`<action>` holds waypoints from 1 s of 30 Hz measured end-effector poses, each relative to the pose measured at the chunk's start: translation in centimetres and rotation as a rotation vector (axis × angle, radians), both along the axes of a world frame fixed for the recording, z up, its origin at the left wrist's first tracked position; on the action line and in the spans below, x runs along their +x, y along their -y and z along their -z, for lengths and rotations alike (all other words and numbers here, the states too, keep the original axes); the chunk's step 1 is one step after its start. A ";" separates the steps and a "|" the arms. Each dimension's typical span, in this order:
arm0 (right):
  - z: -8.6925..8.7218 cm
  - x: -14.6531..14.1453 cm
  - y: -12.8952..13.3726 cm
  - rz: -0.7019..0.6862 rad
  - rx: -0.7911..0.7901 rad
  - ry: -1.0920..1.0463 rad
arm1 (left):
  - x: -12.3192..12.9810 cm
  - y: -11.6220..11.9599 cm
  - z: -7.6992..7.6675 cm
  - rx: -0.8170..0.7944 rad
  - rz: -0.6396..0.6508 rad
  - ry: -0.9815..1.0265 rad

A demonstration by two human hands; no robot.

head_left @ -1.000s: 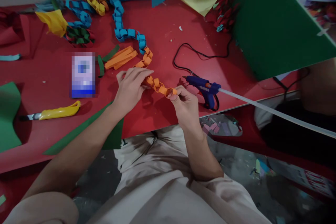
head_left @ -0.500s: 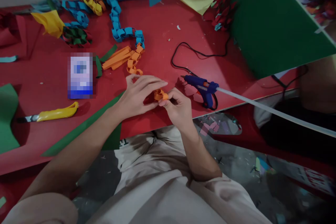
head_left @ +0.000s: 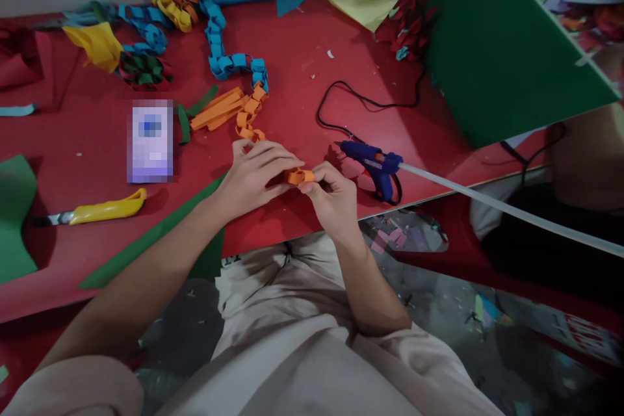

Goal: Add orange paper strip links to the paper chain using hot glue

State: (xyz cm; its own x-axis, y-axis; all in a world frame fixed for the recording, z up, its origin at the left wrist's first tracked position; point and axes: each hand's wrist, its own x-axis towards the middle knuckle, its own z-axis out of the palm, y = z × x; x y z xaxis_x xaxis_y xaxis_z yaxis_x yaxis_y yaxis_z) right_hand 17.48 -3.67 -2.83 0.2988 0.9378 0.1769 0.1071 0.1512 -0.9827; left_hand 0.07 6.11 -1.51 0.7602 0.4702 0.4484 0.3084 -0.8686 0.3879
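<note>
Short orange paper links (head_left: 299, 176) are held between my two hands over the table's front part. My right hand (head_left: 336, 198) pinches the right end between thumb and forefinger. From the other side, my left hand (head_left: 256, 175) closes its thumb and fingers on the left end; its fingertips partly cover the paper. Just beyond the left hand lies an orange and blue paper chain (head_left: 234, 63); whether it joins the held links is hidden. A blue glue gun (head_left: 375, 166) with a long clear glue stick (head_left: 487, 197) rests right of my right hand.
Orange paper strips (head_left: 219, 108) and a blurred-out box (head_left: 150, 142) lie to the left. A yellow-handled cutter knife (head_left: 107, 208) is nearer the table edge. A black cord (head_left: 341, 83) loops behind the glue gun. A green board (head_left: 511, 45) stands at right.
My left thumb has drawn up toward its fingers, closing the gap around the orange links. The links look flatter and straighter. My right hand keeps its pinch.
</note>
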 end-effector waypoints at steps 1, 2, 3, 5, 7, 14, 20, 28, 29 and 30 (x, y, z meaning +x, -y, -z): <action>0.0 0.0 0.0 -0.021 -0.004 -0.007 | 0.0 0.0 0.0 -0.010 -0.006 -0.007; -0.1 0.0 0.0 -0.046 -0.003 -0.017 | 0.0 -0.1 0.1 -0.019 -0.011 -0.007; -0.1 0.1 -0.1 -0.071 0.004 -0.027 | 0.0 -0.1 0.1 -0.025 -0.012 -0.003; -0.2 0.1 -0.1 -0.092 0.029 -0.040 | -0.1 -0.1 0.1 -0.029 -0.006 0.009; -0.3 0.0 -0.1 -0.064 0.035 -0.039 | -0.1 -0.1 0.1 -0.023 0.006 -0.002; -0.1 0.0 -0.1 -0.056 0.011 -0.043 | 0.1 -0.3 0.6 0.038 -0.039 -0.053; -0.1 0.0 -0.2 0.015 0.033 0.019 | 0.2 -0.3 1.0 0.027 -0.069 -0.067; 0.6 -0.5 -0.4 0.093 -0.041 0.039 | -2.0 -1.8 0.3 0.094 -0.214 0.019; 0.6 -0.6 -0.4 0.109 -0.057 0.049 | -2.9 -2.7 0.0 0.079 -0.351 0.056; 0.7 -0.7 -0.4 0.116 -0.068 0.054 | -3.9 -3.6 -0.4 0.064 -0.528 0.071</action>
